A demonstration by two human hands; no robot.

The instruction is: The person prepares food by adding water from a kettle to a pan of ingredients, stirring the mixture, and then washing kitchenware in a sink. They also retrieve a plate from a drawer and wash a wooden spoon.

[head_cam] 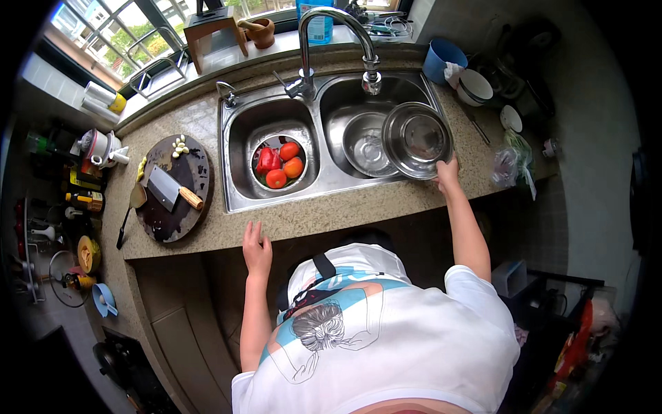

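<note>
My right hand (446,173) grips the rim of a stainless steel bowl (418,138), held tilted over the right part of the double sink. Under it, partly covered, another metal bowl (365,145) sits in the right basin. My left hand (257,248) holds nothing, its fingers apart by the counter's front edge. In the left basin a metal bowl (305,171) contains tomatoes (276,178) and a red pepper (268,160). A cleaver (164,187) lies on the round chopping board (199,222), with peeled garlic cloves (180,147) near its far edge.
The chrome faucet (336,10) arches behind the sink. A spatula (136,197) lies left of the board, near sauce bottles (85,201). At the right are a blue container (444,59), white bowls (475,87) and a plastic bag with greens (517,158). A mortar (261,34) stands on the sill.
</note>
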